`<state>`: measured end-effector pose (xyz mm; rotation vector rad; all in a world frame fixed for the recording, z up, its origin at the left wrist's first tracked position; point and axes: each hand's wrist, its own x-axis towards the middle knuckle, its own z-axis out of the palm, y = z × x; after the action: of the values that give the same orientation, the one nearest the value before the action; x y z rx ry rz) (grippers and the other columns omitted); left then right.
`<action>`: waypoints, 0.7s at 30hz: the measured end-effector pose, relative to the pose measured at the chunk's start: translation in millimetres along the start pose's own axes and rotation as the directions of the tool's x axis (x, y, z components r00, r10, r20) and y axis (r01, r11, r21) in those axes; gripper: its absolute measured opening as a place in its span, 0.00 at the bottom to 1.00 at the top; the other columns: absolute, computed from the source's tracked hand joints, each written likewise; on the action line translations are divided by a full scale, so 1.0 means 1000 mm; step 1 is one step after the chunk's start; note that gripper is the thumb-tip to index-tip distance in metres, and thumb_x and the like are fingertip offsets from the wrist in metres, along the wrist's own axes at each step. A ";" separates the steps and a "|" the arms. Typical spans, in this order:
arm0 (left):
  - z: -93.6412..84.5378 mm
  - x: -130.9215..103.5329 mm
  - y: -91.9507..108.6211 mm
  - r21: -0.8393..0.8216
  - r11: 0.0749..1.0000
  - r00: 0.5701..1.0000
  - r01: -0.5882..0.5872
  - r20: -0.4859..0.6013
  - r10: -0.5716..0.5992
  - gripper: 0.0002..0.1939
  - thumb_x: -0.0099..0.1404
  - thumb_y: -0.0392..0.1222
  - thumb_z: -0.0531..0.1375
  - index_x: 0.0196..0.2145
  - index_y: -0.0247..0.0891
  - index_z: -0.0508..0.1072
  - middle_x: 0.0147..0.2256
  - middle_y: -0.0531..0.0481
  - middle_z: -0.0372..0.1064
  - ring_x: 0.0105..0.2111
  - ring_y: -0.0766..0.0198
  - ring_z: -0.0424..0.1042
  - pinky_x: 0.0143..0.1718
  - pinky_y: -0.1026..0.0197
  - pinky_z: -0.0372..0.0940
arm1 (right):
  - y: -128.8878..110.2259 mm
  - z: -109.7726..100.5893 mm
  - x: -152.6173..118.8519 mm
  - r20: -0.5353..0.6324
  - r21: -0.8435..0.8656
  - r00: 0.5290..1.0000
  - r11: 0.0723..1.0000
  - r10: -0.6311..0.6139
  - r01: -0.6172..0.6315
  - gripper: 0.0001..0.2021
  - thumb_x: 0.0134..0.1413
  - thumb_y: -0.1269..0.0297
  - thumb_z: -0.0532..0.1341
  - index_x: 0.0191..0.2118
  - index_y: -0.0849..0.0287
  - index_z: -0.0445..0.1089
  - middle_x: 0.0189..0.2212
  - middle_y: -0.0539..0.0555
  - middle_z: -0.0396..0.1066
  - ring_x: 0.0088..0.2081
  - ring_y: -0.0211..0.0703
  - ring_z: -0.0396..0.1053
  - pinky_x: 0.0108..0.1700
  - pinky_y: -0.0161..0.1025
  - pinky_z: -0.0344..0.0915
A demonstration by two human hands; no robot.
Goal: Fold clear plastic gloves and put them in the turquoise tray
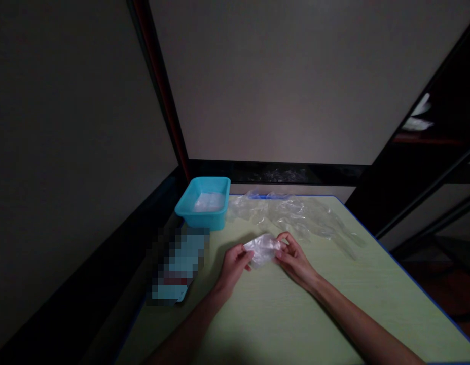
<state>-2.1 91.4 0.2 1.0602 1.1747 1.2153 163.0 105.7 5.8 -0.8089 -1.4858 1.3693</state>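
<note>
Between my two hands, just over the table, is a small piece of clear, shiny plastic, which looks like a folded plastic bag (263,248). My left hand (233,263) pinches its left edge between thumb and fingers. At its right edge, the thumb and fingertips of my right hand (293,258) are closed on the same plastic. Beyond my hands, several crumpled clear plastic bags (291,213) lie spread across the far part of the table. A turquoise plastic basin (204,219) stands at the far left corner with flat whitish plastic (209,202) inside.
The pale green table (280,324) has a blue edge. A pixelated, light-blue item (181,263) lies along its left side. Walls (265,81) rise behind and to the left. On the right are a dark shelf (428,139) holding white items and dark metal bars.
</note>
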 end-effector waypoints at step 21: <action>0.012 -0.008 0.000 -0.059 0.998 0.998 0.021 0.066 -0.017 0.12 0.41 0.41 0.65 0.17 0.34 0.65 0.17 0.56 0.61 0.20 0.69 0.59 0.21 0.68 0.53 | 0.004 0.013 -0.005 -0.029 0.189 0.998 0.981 0.049 -0.042 0.19 0.44 0.66 0.64 0.37 0.53 0.51 0.24 0.44 0.64 0.22 0.32 0.61 0.22 0.28 0.55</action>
<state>9.6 83.4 2.4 1.0345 1.0901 1.1854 152.3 96.7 1.7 -0.7453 -1.2966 1.4979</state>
